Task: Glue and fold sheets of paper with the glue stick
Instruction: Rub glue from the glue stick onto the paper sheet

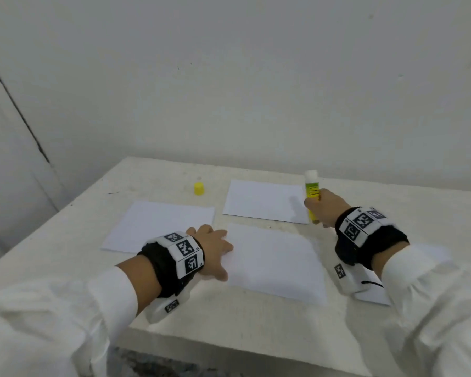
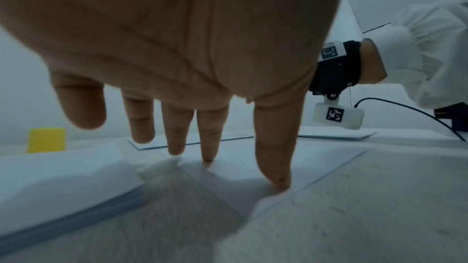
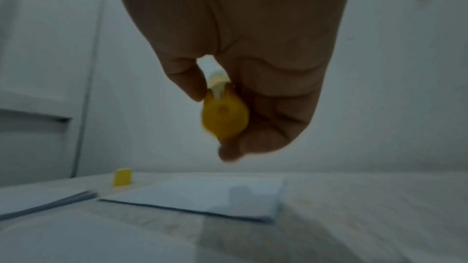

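A white sheet [image 1: 276, 263] lies in front of me on the pale table [image 1: 79, 221]. My left hand [image 1: 215, 253] rests on its left edge, fingers [image 2: 274, 165] straight and spread, tips on the paper [image 2: 316, 159]. My right hand [image 1: 325, 209] grips the uncapped yellow-green glue stick [image 1: 312, 195] upright above the table, white glue tip up. The right wrist view shows the stick's yellow base [image 3: 224, 120] between curled fingers. The yellow cap [image 1: 198, 188] stands alone at the back.
A stack of sheets [image 1: 158, 225] lies at the left, and a folded sheet [image 1: 265, 201] lies behind the front sheet. Another sheet [image 1: 371, 293] shows under my right wrist. A white wall stands close behind the table. The table's front edge runs just below my wrists.
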A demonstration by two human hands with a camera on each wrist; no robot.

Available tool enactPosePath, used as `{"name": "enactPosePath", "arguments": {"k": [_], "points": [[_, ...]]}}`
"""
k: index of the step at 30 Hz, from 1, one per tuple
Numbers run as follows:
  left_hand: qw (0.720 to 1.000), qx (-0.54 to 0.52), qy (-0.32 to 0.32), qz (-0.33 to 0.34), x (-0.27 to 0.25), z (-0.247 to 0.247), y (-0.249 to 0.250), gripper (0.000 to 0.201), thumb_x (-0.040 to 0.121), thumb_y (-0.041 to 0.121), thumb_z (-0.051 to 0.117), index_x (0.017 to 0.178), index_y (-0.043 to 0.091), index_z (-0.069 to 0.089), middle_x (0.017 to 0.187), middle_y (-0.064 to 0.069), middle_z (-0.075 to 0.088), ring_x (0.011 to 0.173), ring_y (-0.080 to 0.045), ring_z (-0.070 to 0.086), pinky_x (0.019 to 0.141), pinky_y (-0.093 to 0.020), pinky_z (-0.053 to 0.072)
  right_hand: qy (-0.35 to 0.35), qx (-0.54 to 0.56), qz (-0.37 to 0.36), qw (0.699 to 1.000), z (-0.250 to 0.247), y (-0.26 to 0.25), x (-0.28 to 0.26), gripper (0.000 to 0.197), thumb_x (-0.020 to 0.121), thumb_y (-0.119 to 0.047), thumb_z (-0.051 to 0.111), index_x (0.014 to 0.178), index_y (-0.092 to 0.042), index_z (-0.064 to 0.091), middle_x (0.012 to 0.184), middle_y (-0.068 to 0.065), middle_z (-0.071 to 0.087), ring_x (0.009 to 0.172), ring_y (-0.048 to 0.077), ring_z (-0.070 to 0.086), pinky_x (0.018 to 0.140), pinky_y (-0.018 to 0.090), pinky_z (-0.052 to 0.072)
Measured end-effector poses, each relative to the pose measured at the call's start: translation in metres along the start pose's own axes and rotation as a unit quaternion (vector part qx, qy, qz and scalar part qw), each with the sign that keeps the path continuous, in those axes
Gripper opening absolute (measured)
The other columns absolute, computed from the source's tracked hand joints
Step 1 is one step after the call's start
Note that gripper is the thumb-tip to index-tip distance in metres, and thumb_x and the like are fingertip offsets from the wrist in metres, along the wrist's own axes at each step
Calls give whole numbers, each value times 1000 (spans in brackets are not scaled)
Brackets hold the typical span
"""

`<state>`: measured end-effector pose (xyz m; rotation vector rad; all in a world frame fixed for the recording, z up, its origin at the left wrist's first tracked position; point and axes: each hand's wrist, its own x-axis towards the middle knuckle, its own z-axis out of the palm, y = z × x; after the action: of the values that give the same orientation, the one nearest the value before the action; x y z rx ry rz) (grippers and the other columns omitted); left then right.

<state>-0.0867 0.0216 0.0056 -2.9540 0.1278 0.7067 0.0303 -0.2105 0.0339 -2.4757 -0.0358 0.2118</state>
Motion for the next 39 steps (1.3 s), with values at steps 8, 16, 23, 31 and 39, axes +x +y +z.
{"name": "enactPosePath", "arguments": {"k": [8,16,23,31,39], "points": [[999,44,6,23,-2,3,4,73,84,63,51,146,33,29,151,6,31,135,-24,26,106,-44,20,-70,34,-122,989,36,-66,-24,19,81,-27,69,86,-9,64,79,2,56,75,19,53,68,32,45],[998,62,-1,29,0,1,0,63,91,53,49,147,36,27,152,2,30,136,-26,25,107,-46,19,-74,-110,-109,985,86,-98,-16,36,85,-40,59,67,-16,38,70,-2,42,59,11,40,50,25,30],[996,82,0,40,10,-1,-6,73,84,58,57,145,28,31,143,-1,38,130,-26,36,104,-47,24,-61,-184,-93,977,69,-83,-18,35,87,-37,58,69,-16,37,71,-1,41,64,14,42,50,23,29],[991,119,0,55,28,-3,-10,80,71,69,63,132,19,46,139,2,40,125,-25,37,99,-48,26,-7,-189,2,982,18,-18,-26,32,86,-36,59,70,-14,42,69,1,43,64,16,44,50,25,29],[992,116,-14,52,34,-8,-10,87,63,74,66,128,20,44,132,4,45,125,-25,35,101,-50,27,56,-131,11,990,5,-10,-37,30,81,-25,62,64,-13,42,63,0,44,58,17,44,48,25,28]]}}
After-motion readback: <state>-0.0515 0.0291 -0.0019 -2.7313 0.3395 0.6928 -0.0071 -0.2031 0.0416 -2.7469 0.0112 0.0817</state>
